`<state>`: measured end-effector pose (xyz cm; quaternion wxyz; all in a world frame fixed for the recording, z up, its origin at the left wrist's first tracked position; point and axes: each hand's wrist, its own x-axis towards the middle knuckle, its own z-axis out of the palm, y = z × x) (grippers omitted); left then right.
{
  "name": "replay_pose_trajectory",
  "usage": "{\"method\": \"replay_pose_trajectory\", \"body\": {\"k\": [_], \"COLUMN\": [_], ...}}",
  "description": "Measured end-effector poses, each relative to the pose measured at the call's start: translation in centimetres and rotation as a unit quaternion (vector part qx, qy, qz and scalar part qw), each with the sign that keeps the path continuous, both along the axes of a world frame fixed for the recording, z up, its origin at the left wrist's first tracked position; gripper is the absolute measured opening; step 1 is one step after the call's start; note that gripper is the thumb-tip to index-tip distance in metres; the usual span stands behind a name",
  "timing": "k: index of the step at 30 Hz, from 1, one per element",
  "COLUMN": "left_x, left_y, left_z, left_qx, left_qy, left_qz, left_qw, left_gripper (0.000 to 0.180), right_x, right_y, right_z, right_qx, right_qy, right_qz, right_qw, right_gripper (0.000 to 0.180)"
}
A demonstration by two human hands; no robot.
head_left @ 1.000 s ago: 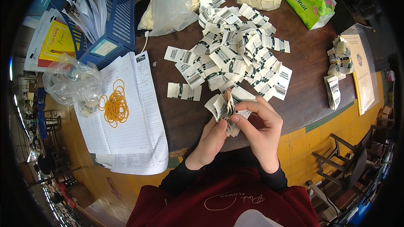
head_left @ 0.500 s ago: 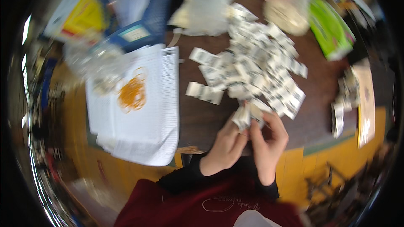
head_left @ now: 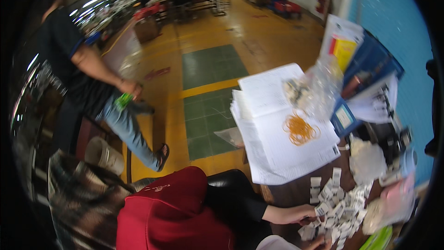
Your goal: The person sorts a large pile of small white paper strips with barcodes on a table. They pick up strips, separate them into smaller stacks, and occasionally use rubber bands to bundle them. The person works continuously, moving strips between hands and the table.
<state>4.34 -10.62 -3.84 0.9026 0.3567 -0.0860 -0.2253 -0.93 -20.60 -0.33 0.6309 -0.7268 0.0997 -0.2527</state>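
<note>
- Paper tags lie heaped on the dark desk, near its lower right edge.
- Left hand rests at the heap's left rim, its grip pinching one tag.
- Right hand barely shows at the frame's bottom edge; grip cannot be told.
- Rubber bands lie on a paper stack overhanging the desk edge.

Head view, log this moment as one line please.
left hand: on the paper tags | right hand: at lower edge, grip unclear | rubber bands on paper stack | another person walking on the left
</note>
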Motion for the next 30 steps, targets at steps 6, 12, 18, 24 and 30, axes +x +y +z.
{"method": "replay_pose_trajectory", "body": {"k": [6, 12, 18, 24, 30], "left_x": [0.5, -0.3, -2.2, -3.5, -4.7], "left_y": [-1.0, 0.3, 2.3, 3.3, 3.5], "left_z": [-0.6, 0.9, 2.0, 2.7, 4.0], "left_qx": [0.521, 0.494, 0.270, 0.081, 0.037], "left_qy": [-0.425, -0.456, -0.263, -0.086, -0.012], "left_qz": [0.310, 0.247, 0.112, -0.025, -0.106], "left_qw": [0.672, 0.698, 0.920, 0.993, 0.994], "left_gripper": [0.048, 0.047, 0.046, 0.045, 0.045], "right_x": [1.7, 1.6, 1.2, 1.2, 0.8], "right_y": [2.0, 3.8, 5.0, 5.3, 4.2], "right_z": [1.2, 2.1, 2.5, 2.6, 3.4], "right_qx": [-0.040, -0.056, -0.067, -0.083, -0.084], "right_qy": [-0.011, -0.002, 0.020, 0.020, 0.022], "right_qz": [0.115, 0.196, 0.226, 0.237, 0.226], "right_qw": [0.992, 0.979, 0.972, 0.968, 0.970], "right_gripper": [0.024, 0.024, 0.024, 0.025, 0.025]}}
